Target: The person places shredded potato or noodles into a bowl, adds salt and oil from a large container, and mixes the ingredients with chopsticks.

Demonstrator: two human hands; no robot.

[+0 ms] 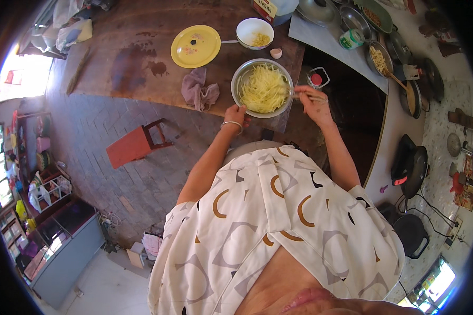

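Note:
A metal bowl [236,103] full of pale yellow-green vegetable shreds [263,88] stands near the front edge of the wooden table. My left hand [237,116] grips its near left rim, thumb on the edge, with a bangle at the wrist. In my right hand [314,105] is a pair of chopsticks [312,95], whose tips reach over the right rim into the shreds and look blurred. Behind the metal bowl sits a white bowl [246,28] with chopped yellowish bits inside. An eggshell half [276,53] lies between the two bowls.
A yellow lid [187,55] and a crumpled mauve cloth [199,89] lie left on the wooden table [118,27]. Right of the bowl stands a red-capped bottle [316,80]. Pans and a green-labelled jar [351,39] line the right-hand counter. On the floor is a red stool [130,147].

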